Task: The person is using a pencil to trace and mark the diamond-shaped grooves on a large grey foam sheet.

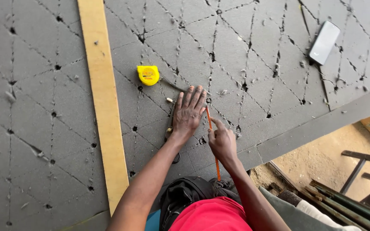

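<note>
Right hand (222,143) fingers pinching orange pencil (213,143), left hand (188,113) flat, fingers spread on grey foam sheet (258,51)

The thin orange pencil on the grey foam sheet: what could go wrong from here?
1. The thin orange pencil in the right hand might tear the soft grey foam sheet, already full of holes.
2. The left hand lies flat beside the tip and could get jabbed.
3. The dark scissors under that hand could press into the palm.
</note>
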